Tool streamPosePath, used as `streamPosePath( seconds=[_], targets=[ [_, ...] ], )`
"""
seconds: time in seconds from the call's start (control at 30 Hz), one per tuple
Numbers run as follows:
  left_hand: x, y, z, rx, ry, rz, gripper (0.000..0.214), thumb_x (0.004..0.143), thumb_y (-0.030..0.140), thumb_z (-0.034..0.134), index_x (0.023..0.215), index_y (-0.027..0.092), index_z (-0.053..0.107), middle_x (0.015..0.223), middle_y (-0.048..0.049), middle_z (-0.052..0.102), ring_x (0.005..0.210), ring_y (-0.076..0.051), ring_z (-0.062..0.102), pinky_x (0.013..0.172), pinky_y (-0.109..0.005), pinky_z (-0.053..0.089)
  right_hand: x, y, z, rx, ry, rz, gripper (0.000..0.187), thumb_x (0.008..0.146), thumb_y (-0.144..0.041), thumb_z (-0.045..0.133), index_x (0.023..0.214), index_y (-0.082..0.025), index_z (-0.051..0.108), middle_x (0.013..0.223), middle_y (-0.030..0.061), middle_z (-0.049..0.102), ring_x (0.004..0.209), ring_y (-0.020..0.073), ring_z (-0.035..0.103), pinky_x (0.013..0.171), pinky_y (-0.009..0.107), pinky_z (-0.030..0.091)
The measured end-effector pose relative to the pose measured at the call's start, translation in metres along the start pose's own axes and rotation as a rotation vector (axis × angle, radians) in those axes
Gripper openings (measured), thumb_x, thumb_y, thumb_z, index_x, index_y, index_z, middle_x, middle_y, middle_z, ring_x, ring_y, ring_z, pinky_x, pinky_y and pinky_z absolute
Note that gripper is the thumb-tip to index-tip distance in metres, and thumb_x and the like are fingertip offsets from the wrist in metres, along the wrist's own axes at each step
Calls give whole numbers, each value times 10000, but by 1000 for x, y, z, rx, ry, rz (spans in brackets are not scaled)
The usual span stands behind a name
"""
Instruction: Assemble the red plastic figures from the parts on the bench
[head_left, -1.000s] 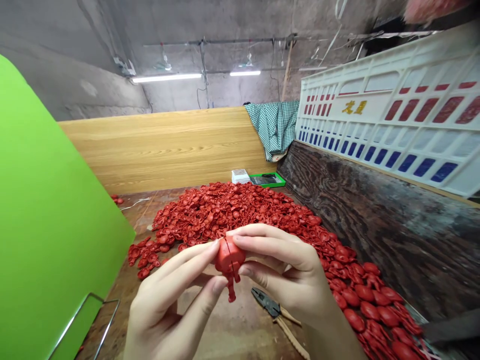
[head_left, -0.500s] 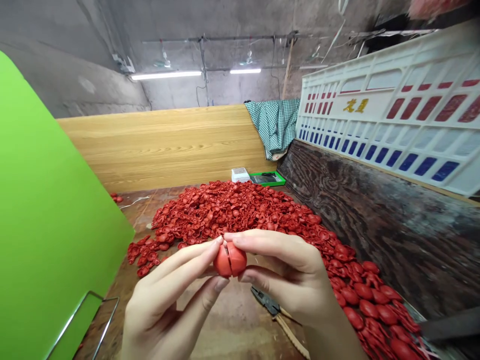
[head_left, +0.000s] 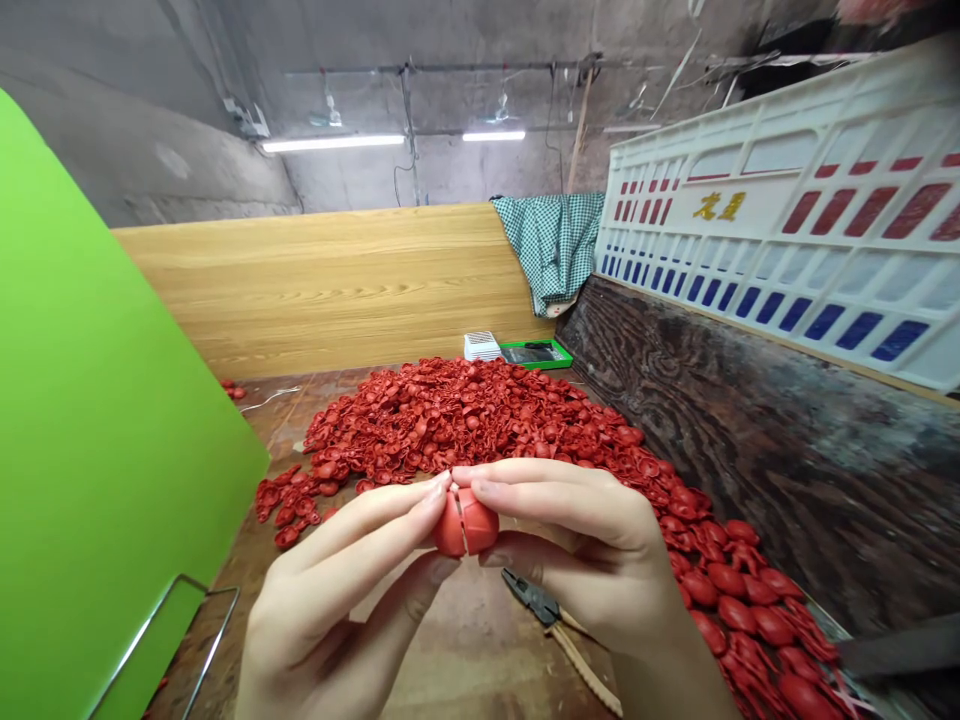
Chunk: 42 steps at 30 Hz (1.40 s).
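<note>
My left hand (head_left: pixel 341 590) pinches the left red plastic shell half (head_left: pixel 450 530) between thumb and fingertips. My right hand (head_left: pixel 600 540) grips the right red shell half (head_left: pixel 481 520) the same way. Both halves face each other as one rounded body, with a thin dark slit between them. A small pale bit shows at the top of the seam, by the fingertips. Beyond the hands spreads a big heap of red plastic parts (head_left: pixel 450 410). Partly behind my right hand, pliers (head_left: pixel 536 600) with tan handles lie on the table.
A green panel (head_left: pixel 97 420) stands at the left, with a bent metal wire stand (head_left: pixel 217 640) before it. At the back are a white stack (head_left: pixel 481 346), a green tray (head_left: pixel 559 362) and a wooden board (head_left: pixel 315 290). A white crate (head_left: pixel 750 170) sits on the right ledge.
Both hands and the shell halves sit very slightly further right in view. The slit between the halves looks a little narrower. The pliers and heap have stayed put.
</note>
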<state>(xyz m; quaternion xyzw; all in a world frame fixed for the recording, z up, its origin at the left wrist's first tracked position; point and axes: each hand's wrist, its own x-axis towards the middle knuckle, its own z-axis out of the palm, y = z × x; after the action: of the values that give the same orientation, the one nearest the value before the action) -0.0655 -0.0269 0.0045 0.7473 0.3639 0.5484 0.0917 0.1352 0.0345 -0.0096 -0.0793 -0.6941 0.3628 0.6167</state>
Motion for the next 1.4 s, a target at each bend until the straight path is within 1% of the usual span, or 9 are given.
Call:
streamPosePath(
  seconds=[0.23, 0.4, 0.73, 0.9, 1.03, 1.13, 1.27, 1.33, 1.4],
  targets=[
    [3, -5, 0, 30, -25, 52, 587, 915, 62, 786, 1395, 396, 741, 1376, -18, 789, 1147, -227, 813, 981, -271, 684, -3, 5, -1, -3, 3, 3, 458, 910, -101, 843, 1281, -365, 803, 1249, 54, 832, 1112, 257, 832, 996, 369, 703],
    [3, -9, -1, 20, -48, 65, 599, 910, 38, 780, 1392, 392, 745, 1366, -23, 793, 1181, -230, 802, 1000, -263, 673, -5, 7, -4, 28, -6, 66, 447, 902, -97, 852, 1257, -366, 814, 1251, 44, 830, 1129, 255, 826, 1025, 379, 692],
    [4, -10, 3, 37, -37, 78, 585, 894, 32, 791, 1361, 383, 769, 1323, -30, 810, 1124, -211, 815, 968, -243, 675, -6, 8, -5, 18, 2, 72, 468, 889, -70, 856, 1250, -365, 820, 1233, 25, 840, 1095, 221, 835, 994, 318, 693],
    [0, -11, 11, -38, 109, -68, 549, 863, 146, 879, 1331, 414, 776, 1252, 22, 831, 1076, -181, 816, 971, -244, 678, -6, 8, -1, -91, -33, 44, 521, 941, -77, 797, 1360, -386, 763, 1340, 13, 804, 1205, 207, 793, 1090, 327, 645],
    [-3, -10, 11, -72, 131, -182, 463, 875, 170, 871, 1266, 407, 800, 1151, 40, 849, 938, -154, 832, 887, -214, 693, -9, 7, 2, -60, -58, 74, 530, 941, -175, 832, 1428, -352, 723, 1345, 43, 803, 1205, 238, 793, 1099, 376, 646],
    [-4, -9, 8, -58, 148, -209, 441, 872, 181, 872, 1259, 383, 807, 1112, 26, 858, 895, -169, 839, 870, -229, 701, -11, 9, 7, 132, 37, 147, 533, 916, -262, 878, 1420, -333, 719, 1308, 63, 818, 1142, 246, 814, 1012, 382, 689],
    [-7, -8, 5, -42, 155, -212, 434, 866, 194, 880, 1251, 381, 811, 1124, 22, 857, 891, -176, 840, 865, -236, 704, -9, 13, 15, 246, 271, 169, 174, 955, -220, 829, 1117, -283, 817, 1078, 31, 854, 928, 159, 828, 867, 266, 698],
    [-7, -7, 4, -32, 156, -205, 433, 869, 202, 879, 1254, 387, 809, 1148, 24, 854, 902, -178, 840, 876, -243, 704, -7, 14, 16, 298, 329, 155, 56, 965, -224, 815, 1003, -265, 811, 978, 13, 847, 838, 141, 816, 807, 250, 696],
    [-7, -6, 4, -31, 160, -196, 424, 876, 208, 873, 1255, 385, 806, 1157, 24, 853, 896, -181, 839, 891, -263, 707, -5, 14, 16, 334, 345, 151, 29, 961, -234, 816, 950, -250, 794, 933, 8, 837, 792, 141, 806, 769, 257, 694]
  ],
)
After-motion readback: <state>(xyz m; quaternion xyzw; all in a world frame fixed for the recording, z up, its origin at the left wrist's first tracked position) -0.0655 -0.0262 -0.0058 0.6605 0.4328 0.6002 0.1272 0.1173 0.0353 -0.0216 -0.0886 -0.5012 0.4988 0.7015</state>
